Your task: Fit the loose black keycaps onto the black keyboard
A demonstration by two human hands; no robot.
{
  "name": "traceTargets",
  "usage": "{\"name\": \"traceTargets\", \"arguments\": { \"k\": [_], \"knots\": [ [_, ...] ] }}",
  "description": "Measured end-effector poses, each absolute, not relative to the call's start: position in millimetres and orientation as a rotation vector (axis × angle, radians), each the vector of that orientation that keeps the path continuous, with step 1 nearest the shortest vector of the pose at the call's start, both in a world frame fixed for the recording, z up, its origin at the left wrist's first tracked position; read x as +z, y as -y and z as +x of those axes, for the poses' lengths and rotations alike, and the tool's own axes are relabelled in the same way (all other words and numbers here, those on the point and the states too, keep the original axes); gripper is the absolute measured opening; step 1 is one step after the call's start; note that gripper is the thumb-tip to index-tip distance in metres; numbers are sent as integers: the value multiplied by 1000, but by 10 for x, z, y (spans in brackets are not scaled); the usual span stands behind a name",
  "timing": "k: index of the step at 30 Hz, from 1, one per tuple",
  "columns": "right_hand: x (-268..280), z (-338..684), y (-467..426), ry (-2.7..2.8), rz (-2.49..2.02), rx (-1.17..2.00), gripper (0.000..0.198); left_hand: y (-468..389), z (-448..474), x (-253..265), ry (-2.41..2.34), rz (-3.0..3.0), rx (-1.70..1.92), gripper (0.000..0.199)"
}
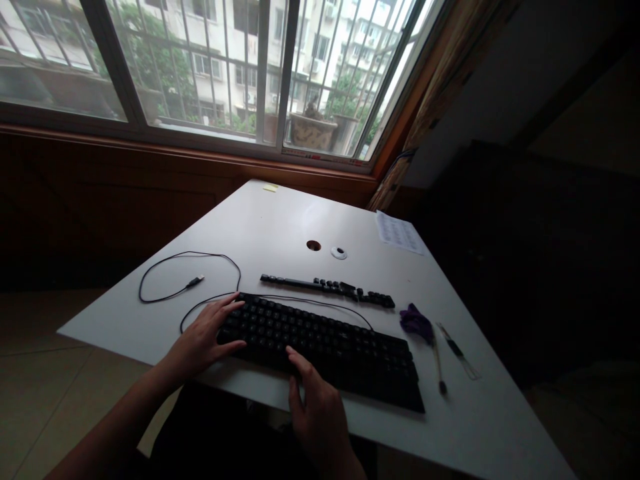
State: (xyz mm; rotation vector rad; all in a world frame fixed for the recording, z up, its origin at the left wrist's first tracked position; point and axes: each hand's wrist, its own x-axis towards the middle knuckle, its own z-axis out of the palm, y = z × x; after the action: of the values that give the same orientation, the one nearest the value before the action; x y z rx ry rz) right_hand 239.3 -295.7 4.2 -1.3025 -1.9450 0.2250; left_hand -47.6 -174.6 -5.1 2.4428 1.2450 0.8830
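A black keyboard (320, 337) lies aslant along the table's near edge. My left hand (203, 333) spans its left end, fingertips at the far corner and thumb on the near side, gripping it. At the near edge, left of the middle, my right hand (317, 400) has its index finger stretched onto the keyboard and its thumb apart; the other fingers are partly hidden. Behind the keyboard, a line of loose black keycaps (330, 287) includes a long space bar. Much of the keyboard's near strip is too dark to make out.
A black USB cable (240, 270) loops at the left. On the right lie a purple cloth (415, 321), a small brush (438, 363) and a wire keycap puller (457, 350). Farther back are a round cable hole (313, 245), a white ring cover (339, 253) and a printed sheet (400, 232).
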Motion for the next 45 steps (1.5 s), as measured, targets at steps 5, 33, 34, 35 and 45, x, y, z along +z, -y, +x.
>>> {"name": "traceTargets", "arguments": {
  "k": [5, 33, 34, 35, 45],
  "knots": [
    [107, 2451, 2933, 1954, -1265, 192, 49, 1749, -471, -47, -1250, 2424, 869, 69],
    [209, 2693, 2282, 2104, -1454, 20, 59, 1747, -458, -39, -1258, 2415, 828, 68],
    [210, 2698, 2274, 2101, -1455, 31, 59, 1748, -455, -39, -1264, 2414, 830, 68],
    [210, 2701, 2266, 2096, -1460, 42, 59, 1751, -451, -37, -1273, 2411, 833, 68],
    [302, 2781, 2140, 2002, -1435, 108, 36, 1762, -445, -22, -1294, 2415, 838, 65]
  ]
}}
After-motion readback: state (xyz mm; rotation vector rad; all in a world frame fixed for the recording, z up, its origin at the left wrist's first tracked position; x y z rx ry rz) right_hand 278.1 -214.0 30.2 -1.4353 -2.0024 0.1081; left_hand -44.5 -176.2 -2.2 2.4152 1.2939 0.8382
